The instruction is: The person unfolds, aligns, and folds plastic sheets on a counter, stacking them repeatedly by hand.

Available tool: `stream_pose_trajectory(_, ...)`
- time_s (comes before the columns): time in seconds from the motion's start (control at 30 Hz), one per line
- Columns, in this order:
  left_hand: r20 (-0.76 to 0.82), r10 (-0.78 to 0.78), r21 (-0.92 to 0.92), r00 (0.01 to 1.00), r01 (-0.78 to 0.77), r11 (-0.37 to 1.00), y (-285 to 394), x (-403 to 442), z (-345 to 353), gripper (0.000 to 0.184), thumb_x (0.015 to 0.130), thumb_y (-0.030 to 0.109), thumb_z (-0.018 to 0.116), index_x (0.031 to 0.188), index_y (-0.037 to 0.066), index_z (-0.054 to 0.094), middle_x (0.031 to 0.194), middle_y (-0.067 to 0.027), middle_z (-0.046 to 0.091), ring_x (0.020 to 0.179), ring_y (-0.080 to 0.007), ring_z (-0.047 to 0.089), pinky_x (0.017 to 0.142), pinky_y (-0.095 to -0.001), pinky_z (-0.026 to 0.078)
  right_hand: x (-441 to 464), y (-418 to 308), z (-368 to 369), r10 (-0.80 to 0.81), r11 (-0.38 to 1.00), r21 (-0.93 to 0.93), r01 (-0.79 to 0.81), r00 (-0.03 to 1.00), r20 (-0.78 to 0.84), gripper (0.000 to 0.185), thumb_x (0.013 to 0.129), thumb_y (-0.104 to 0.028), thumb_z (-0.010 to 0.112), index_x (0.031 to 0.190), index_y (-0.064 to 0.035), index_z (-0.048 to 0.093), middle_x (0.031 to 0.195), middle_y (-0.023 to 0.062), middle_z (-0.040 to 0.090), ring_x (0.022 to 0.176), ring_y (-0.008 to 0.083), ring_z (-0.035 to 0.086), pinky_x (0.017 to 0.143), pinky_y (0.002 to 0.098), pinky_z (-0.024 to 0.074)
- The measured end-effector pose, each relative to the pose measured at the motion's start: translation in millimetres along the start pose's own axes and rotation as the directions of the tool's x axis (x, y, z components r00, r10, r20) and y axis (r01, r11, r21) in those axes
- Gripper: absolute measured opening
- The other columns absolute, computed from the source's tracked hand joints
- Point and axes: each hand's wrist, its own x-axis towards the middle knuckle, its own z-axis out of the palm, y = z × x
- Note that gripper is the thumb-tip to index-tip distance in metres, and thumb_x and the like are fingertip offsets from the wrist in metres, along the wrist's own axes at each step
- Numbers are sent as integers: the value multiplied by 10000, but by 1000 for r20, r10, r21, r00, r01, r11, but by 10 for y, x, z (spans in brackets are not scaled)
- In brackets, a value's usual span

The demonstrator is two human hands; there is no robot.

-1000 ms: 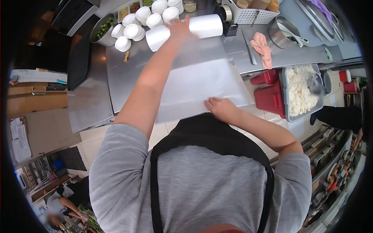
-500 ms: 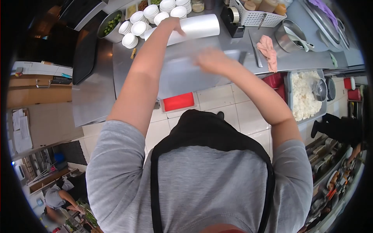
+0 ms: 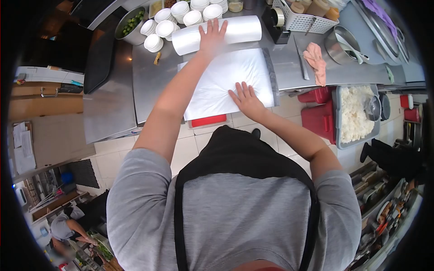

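A thick roll of white, glossy plastic film (image 3: 244,30) lies crosswise on the steel counter. My left hand (image 3: 212,39) rests on the roll with its fingers spread. In front of it, a creased white plastic sheet (image 3: 210,86) is spread out, reaching the counter's front edge. My right hand (image 3: 248,100) lies flat on this sheet near its right front part, fingers apart. Creases run out across the sheet from around that hand. A greyish strip (image 3: 272,72) shows along the sheet's right side.
Stacked white bowls (image 3: 165,28) and a pot of green fruit (image 3: 131,27) stand behind left. Toward the right are a tape dispenser (image 3: 276,28), a knife (image 3: 302,58), a pink cloth (image 3: 315,61) and a steel pot (image 3: 337,45). A tub of rice (image 3: 355,113) stands lower right.
My right hand has come down from a blurred sweep above the counter and now presses on the sheet, nearer to me. The left hand has shifted slightly right along the roll, fingers now spread.
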Motion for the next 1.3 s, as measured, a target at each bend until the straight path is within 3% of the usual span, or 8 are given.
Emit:
stream_pose_trajectory(0.17, 13, -99, 0, 995, 99, 995, 54, 173, -97, 990, 651, 465, 721, 1424, 211, 157, 1381, -204, 301, 1277, -385, 286, 952, -647, 261, -37, -9, -377, 41, 935, 347, -70, 995, 88, 456, 764, -62, 492, 1205, 45, 438, 1183, 267, 493, 1081, 379, 523, 848, 394, 482)
stream_pose_trajectory(0.3, 332, -158, -77, 930, 193, 978, -45, 357, -350, 1056, 573, 521, 742, 1417, 203, 194, 1351, -196, 342, 1262, -380, 316, 947, -638, 279, -151, 74, -1219, -74, 807, 579, -115, 953, 292, 383, 698, -53, 562, 1060, 57, 501, 1101, 217, 557, 937, 313, 603, 733, 374, 520)
stream_pose_trajectory(0.5, 542, -141, -93, 829, 226, 970, -358, 532, -401, 1026, 568, 584, 717, 1398, 187, 262, 1263, -171, 453, 1167, -339, 454, 908, -566, 374, -72, 514, -1961, -263, 799, 580, -160, 774, 576, 336, 709, -34, 562, 1045, -53, 551, 921, 199, 613, 809, 333, 624, 679, 417, 493)
stream_pose_trajectory(0.77, 594, -8, -221, 805, 173, 960, -447, 642, -285, 859, 567, 555, 734, 1260, 145, 436, 1064, -86, 608, 1020, -283, 576, 806, -516, 466, 939, 1265, -696, 130, 919, 318, -232, 941, 312, 453, 797, -198, 591, 1213, -64, 472, 982, 151, 607, 947, 351, 566, 837, 468, 414)
stream_pose_trajectory(0.97, 494, -54, -185, 868, 165, 969, -228, 379, -420, 767, 703, 439, 688, 1340, 148, 376, 1206, -154, 531, 1097, -295, 532, 844, -430, 477, 830, 955, 85, -7, 921, 358, -155, 911, 412, 711, 773, -386, 626, 1337, -55, 346, 1391, 199, 308, 1283, 326, 302, 967, 485, 340)
stream_pose_trajectory(1.03, 156, 11, -49, 988, -3, 999, -108, 172, -177, 673, 749, 340, 667, 1331, 146, 389, 1301, -175, 442, 1171, -308, 468, 849, -499, 460, 467, 600, -62, -8, 940, 328, -97, 953, 303, 784, 766, -474, 612, 1359, -55, 316, 1395, 240, 276, 1312, 374, 234, 1010, 503, 292)
stream_pose_trajectory(1.2, -55, -17, -11, 998, 17, 1000, 180, -34, -37, 834, 718, 305, 701, 1402, 180, 239, 1407, -213, 261, 1285, -401, 280, 952, -629, 297, -109, 72, 58, -18, 1000, -10, 18, 1000, 3, 568, 803, -211, 532, 1305, 3, 376, 1303, 276, 392, 1205, 404, 409, 944, 454, 411)
stream_pose_trajectory(1.3, 13, -75, 52, 997, 74, 996, 153, 112, -26, 939, 684, 363, 724, 1422, 188, 170, 1427, -215, 211, 1301, -429, 222, 965, -660, 235, -92, 51, -129, 20, 961, 272, -45, 995, 94, 482, 745, -87, 526, 1208, 24, 452, 1148, 256, 518, 1053, 370, 543, 848, 380, 488)
